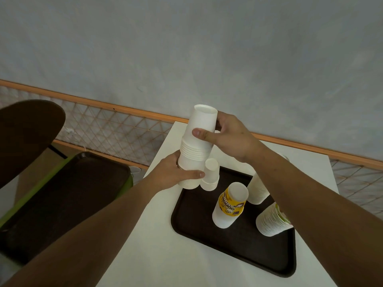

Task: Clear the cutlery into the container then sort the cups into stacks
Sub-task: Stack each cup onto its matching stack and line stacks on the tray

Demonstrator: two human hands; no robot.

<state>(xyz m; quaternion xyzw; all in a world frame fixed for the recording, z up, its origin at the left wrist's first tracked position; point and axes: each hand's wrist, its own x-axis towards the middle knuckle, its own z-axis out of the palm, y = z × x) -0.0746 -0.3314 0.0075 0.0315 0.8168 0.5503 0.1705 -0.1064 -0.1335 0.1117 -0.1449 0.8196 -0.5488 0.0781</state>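
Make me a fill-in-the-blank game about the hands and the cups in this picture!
1. The left hand grips the lower part of the tall white cup stack, and the right hand grips its ____.
2. The table under the dark tray is coloured ____.
3. The printed cup in the middle of the tray is mostly ____.

Missing words: top; white; yellow.
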